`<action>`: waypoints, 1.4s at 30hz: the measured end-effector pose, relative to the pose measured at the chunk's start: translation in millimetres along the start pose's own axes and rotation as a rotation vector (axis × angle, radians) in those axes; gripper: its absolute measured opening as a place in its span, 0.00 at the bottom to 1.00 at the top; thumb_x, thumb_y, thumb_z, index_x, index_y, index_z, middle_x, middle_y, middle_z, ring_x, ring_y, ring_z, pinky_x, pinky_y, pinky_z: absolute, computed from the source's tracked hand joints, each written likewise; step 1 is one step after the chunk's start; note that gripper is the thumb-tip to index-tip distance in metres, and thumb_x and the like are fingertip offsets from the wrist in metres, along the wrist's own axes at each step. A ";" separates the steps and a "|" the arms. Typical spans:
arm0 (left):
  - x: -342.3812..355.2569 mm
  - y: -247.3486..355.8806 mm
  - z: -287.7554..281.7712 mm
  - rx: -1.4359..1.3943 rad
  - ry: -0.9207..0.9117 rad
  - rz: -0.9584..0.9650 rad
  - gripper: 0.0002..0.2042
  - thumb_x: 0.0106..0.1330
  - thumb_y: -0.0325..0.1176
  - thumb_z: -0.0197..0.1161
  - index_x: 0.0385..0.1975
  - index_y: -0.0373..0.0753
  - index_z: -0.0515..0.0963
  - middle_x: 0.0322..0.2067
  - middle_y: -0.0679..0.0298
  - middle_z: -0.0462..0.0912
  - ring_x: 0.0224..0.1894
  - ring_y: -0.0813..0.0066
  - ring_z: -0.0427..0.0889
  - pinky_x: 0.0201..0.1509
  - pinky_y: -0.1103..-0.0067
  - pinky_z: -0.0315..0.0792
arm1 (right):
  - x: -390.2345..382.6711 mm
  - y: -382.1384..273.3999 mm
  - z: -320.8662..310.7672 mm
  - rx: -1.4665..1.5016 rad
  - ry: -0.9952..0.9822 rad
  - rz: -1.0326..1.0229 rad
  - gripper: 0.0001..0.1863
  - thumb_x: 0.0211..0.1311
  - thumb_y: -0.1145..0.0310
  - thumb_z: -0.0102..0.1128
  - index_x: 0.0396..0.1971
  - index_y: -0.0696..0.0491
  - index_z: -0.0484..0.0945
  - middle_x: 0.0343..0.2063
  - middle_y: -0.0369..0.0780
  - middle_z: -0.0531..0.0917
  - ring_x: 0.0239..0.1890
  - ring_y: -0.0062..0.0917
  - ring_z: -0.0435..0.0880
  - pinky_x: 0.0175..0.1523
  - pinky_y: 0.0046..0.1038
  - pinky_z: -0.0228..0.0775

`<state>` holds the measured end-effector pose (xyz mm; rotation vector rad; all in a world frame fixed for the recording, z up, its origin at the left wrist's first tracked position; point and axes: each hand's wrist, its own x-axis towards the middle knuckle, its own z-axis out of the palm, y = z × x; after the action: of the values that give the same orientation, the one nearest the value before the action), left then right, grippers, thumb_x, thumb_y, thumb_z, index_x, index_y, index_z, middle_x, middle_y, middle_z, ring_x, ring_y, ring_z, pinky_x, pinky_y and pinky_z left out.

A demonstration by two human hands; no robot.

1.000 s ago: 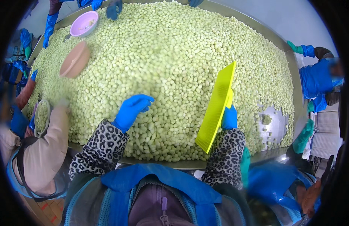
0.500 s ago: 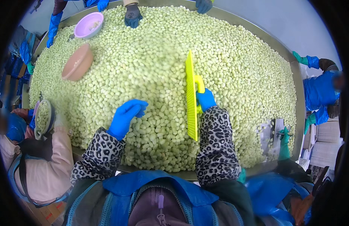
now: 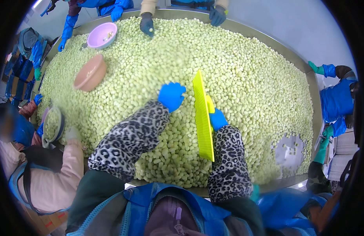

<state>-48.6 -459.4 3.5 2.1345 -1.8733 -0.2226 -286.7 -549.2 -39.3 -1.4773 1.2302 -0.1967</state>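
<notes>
My left hand (image 3: 172,96), in a blue glove, is curled over the pale green oval fruits (image 3: 237,78) heaped in the big metal tray (image 3: 315,98); what lies under its fingers is hidden. My right hand (image 3: 217,118), also gloved in blue, grips the handle of a yellow ribbed plastic tool (image 3: 202,114), held on edge just right of my left hand. Both my forearms wear leopard-print sleeves.
Pink (image 3: 89,74) and lilac (image 3: 102,36) bowls sit on the fruit at upper left. A pale container of fruit (image 3: 52,125) is at lower left. Co-workers' gloved hands (image 3: 146,24) surround the tray. Bare metal (image 3: 288,153) shows at right.
My left hand has moved right and forward, its fingers now curled downward. The yellow tool has shifted left from a second ago. A co-worker's green glove at right has left the bare metal patch.
</notes>
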 end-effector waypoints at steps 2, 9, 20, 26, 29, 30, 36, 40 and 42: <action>6.5 2.1 12.8 0.091 0.004 0.009 0.12 0.57 0.39 0.64 0.39 0.45 0.80 0.35 0.61 0.78 0.40 0.59 0.77 0.42 0.65 0.71 | -0.1 -1.9 0.4 -0.035 -0.006 -0.015 0.18 0.56 0.65 0.61 0.42 0.63 0.79 0.27 0.43 0.83 0.26 0.26 0.81 0.32 0.29 0.72; -20.0 -10.1 -27.4 -0.232 0.149 -0.103 0.15 0.65 0.45 0.62 0.45 0.43 0.81 0.42 0.58 0.82 0.44 0.65 0.79 0.54 0.67 0.73 | -3.3 1.4 -1.1 -0.005 -0.028 -0.006 0.18 0.58 0.64 0.61 0.43 0.62 0.79 0.30 0.43 0.84 0.29 0.24 0.82 0.35 0.29 0.73; -117.4 -378.2 -156.7 -0.326 0.854 -0.881 0.23 0.62 0.50 0.63 0.49 0.39 0.79 0.31 0.58 0.86 0.33 0.68 0.85 0.41 0.72 0.76 | -9.5 -11.0 5.7 0.088 -0.129 0.014 0.18 0.61 0.65 0.61 0.47 0.61 0.78 0.35 0.42 0.86 0.33 0.23 0.84 0.39 0.27 0.76; -94.3 -339.0 -137.3 -0.015 0.792 -0.798 0.38 0.58 0.52 0.68 0.63 0.32 0.65 0.55 0.42 0.75 0.57 0.49 0.76 0.61 0.66 0.69 | -19.6 -20.7 -2.2 -0.157 -0.048 0.078 0.18 0.63 0.64 0.60 0.48 0.61 0.77 0.35 0.42 0.85 0.35 0.24 0.84 0.39 0.27 0.76; -68.3 -239.0 -99.1 -0.607 0.688 -0.507 0.16 0.68 0.36 0.60 0.51 0.33 0.77 0.39 0.61 0.80 0.37 0.77 0.79 0.45 0.79 0.76 | -22.2 -10.3 1.5 -0.170 -0.113 0.032 0.19 0.63 0.63 0.60 0.48 0.60 0.77 0.35 0.42 0.85 0.36 0.25 0.84 0.41 0.27 0.77; -59.0 -184.6 -98.5 -0.754 0.555 -0.425 0.14 0.68 0.33 0.59 0.51 0.37 0.78 0.41 0.62 0.81 0.39 0.74 0.80 0.46 0.78 0.76 | -21.1 3.1 5.2 -0.155 -0.132 -0.004 0.19 0.64 0.63 0.60 0.48 0.60 0.77 0.36 0.43 0.85 0.37 0.26 0.84 0.42 0.28 0.77; -50.7 -18.8 -27.7 -0.397 -0.020 0.189 0.10 0.63 0.38 0.62 0.41 0.45 0.81 0.36 0.64 0.78 0.41 0.64 0.78 0.46 0.68 0.74 | -30.9 12.5 43.7 0.068 -0.353 -0.088 0.20 0.66 0.61 0.59 0.52 0.58 0.75 0.42 0.44 0.84 0.42 0.27 0.84 0.48 0.29 0.79; -60.7 14.0 -16.4 -0.119 -0.088 0.181 0.09 0.61 0.38 0.60 0.38 0.45 0.81 0.33 0.63 0.75 0.38 0.62 0.75 0.42 0.66 0.69 | -29.4 29.0 44.8 0.229 -0.382 -0.079 0.20 0.67 0.63 0.59 0.54 0.59 0.73 0.42 0.44 0.83 0.40 0.26 0.84 0.46 0.28 0.80; -67.8 19.9 -12.8 -0.008 -0.043 0.191 0.08 0.60 0.38 0.60 0.36 0.45 0.80 0.32 0.63 0.74 0.38 0.63 0.74 0.41 0.67 0.67 | -38.3 18.0 46.6 0.342 -0.349 0.014 0.21 0.67 0.64 0.58 0.55 0.59 0.73 0.42 0.44 0.83 0.39 0.27 0.84 0.44 0.28 0.80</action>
<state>-73.0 -393.3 16.8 1.9441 -2.0815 -0.2351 -281.0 -487.6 -50.8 -1.1475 0.8750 -0.1258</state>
